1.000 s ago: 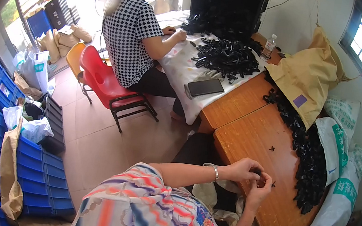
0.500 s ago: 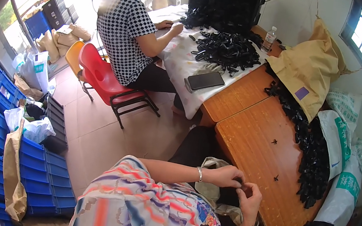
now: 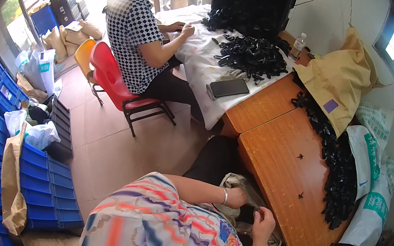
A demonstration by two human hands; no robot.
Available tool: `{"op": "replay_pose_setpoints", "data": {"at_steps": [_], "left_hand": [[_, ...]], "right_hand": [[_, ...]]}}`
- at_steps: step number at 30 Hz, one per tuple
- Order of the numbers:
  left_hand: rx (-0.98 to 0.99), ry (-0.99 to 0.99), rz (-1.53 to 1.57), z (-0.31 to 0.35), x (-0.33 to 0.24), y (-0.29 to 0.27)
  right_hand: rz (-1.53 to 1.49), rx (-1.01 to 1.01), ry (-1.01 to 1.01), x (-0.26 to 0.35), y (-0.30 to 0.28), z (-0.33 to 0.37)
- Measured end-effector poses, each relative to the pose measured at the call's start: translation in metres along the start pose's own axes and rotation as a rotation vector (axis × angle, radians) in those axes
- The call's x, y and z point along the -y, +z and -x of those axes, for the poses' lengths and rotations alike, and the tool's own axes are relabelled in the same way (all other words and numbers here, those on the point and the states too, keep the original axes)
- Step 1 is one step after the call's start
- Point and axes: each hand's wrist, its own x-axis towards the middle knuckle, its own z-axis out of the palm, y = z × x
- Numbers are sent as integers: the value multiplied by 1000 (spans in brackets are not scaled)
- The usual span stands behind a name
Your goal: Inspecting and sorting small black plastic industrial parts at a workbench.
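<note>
- Your left hand [image 3: 236,198] has gone down from where it was a moment earlier, and it is now more apart from your right hand [image 3: 264,223], which is also a little lower.
- Small shiny black pieces [image 3: 338,191] lie in a long curved heap along the far right side of the orange-brown wooden table [image 3: 274,140]. Two small cross-shaped black pieces [image 3: 300,156] lie separately on the bare wood, between this heap and you.
- Your left hand, with a silver-coloured bracelet [image 3: 225,196] at the wrist, is over the crumpled beige cloth bag [image 3: 235,180] at your lap. Its fingertips are hidden, so I cannot tell if they are clamped on something.
- Your right hand is near the table edge, with thumb and forefinger close together; I cannot tell whether they hold a piece.
- Beyond the heap you have a large yellow-brown sack [image 3: 337,81] and white sacks with green bands [image 3: 376,209].
- Farther ahead, a white patterned cloth [image 3: 196,68] carries a bigger black heap [image 3: 250,58] and a dark flat phone [image 3: 230,88].
- To your front left, a person in a black-and-white checked shirt [image 3: 131,39] sits on a red chair [image 3: 106,71].
- At your left, blue plastic crates [image 3: 43,192] are stacked.
</note>
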Motion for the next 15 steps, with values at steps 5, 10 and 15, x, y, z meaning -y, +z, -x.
{"op": "replay_pose_setpoints", "data": {"at_steps": [5,10,15], "left_hand": [[-114,58,12,17,5,-1],[147,-132,63,36,-2,-46],[255,-30,107,52,-9,-68]], "right_hand": [[84,235,85,-46,53,10],[290,561,210,-41,66,10],[293,533,444,-35,72,-5]]}}
